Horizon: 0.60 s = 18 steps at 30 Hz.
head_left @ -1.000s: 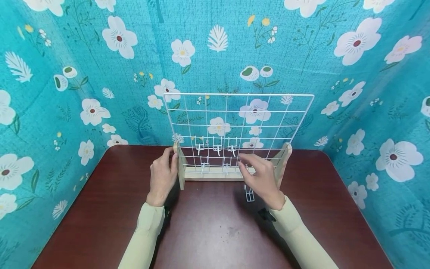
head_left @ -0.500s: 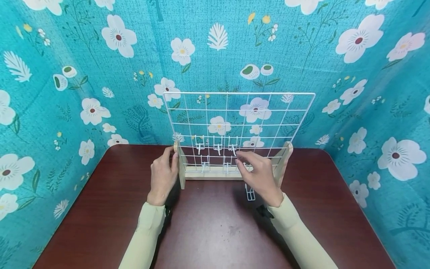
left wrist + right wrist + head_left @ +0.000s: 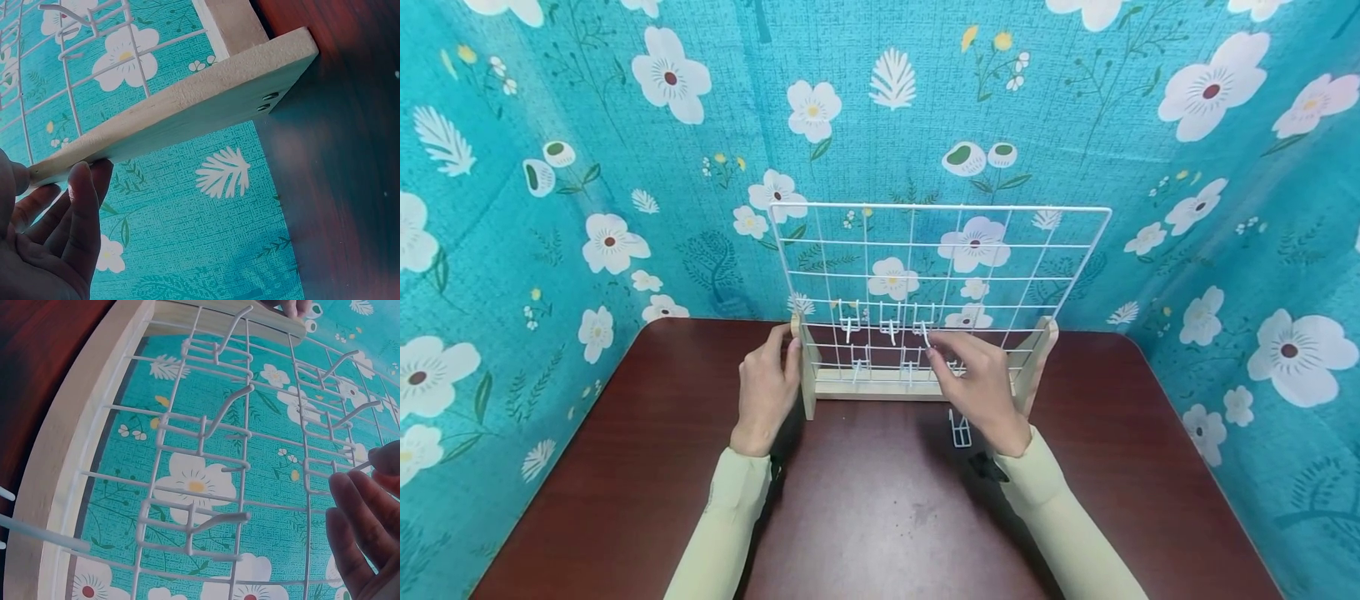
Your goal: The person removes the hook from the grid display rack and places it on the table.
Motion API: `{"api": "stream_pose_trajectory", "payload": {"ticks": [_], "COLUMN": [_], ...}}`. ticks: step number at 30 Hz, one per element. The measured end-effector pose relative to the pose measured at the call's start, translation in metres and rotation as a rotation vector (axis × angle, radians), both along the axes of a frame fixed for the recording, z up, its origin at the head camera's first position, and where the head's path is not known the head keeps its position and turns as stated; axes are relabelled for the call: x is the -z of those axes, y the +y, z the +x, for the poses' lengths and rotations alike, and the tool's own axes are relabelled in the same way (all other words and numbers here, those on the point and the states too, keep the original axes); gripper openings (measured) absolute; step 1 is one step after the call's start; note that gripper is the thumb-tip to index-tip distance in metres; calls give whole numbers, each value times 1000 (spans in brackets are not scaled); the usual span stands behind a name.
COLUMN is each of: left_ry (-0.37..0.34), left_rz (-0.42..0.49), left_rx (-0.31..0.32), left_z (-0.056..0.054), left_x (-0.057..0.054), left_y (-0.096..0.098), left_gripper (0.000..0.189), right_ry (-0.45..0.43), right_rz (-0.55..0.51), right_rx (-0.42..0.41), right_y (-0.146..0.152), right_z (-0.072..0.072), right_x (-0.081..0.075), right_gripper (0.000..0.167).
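Observation:
A white wire grid rack [image 3: 940,207] stands upright in a pale wooden base. My left hand [image 3: 765,387] holds the left wooden upright [image 3: 806,375] near its top, thumb on one side and fingers on the other in the left wrist view. With its fingertips, my right hand [image 3: 977,371] pinches the prong of a white wire hook [image 3: 334,472], the rightmost of the upper row. Two other upper-row hooks [image 3: 891,329] hang to its left. Below, another row of hooks [image 3: 203,431] hangs on the grid, its right one partly hidden by my right hand in the head view.
A loose wire hook [image 3: 960,432] lies on the dark red-brown table [image 3: 865,517], in front of the rack and near my right wrist. Behind the rack hangs a turquoise floral cloth [image 3: 730,150], which also lines both sides.
My right hand has shifted slightly left and up, its fingertips coming to the prong of the upper right hook. The left hand keeps its hold on the upright.

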State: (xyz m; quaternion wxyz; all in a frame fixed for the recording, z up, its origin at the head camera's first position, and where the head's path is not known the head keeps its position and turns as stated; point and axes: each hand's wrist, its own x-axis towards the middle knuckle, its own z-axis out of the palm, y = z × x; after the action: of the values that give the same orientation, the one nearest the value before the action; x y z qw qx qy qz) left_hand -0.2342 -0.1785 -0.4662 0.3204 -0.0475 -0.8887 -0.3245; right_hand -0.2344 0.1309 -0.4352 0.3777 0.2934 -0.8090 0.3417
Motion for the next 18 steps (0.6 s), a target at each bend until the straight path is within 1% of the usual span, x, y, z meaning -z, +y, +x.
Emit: {"api": "stream_pose_trajectory", "payload": {"ticks": [4, 11, 18], "left_ry": [2, 11, 7], "left_rz": [0, -5, -3], "left_rx": [3, 1, -1], "left_z": [0, -1, -1], "left_x": [0, 0, 1], "left_y": [0, -1, -1], "left_gripper": [29, 30, 29], "right_ry": [12, -10, 8], "right_rz": [3, 0, -4], "right_rx": [1, 3, 2], "right_y": [-2, -3, -5], "right_z": [-1, -1, -1], "right_x": [0, -1, -3], "right_gripper": [20, 18, 16]}}
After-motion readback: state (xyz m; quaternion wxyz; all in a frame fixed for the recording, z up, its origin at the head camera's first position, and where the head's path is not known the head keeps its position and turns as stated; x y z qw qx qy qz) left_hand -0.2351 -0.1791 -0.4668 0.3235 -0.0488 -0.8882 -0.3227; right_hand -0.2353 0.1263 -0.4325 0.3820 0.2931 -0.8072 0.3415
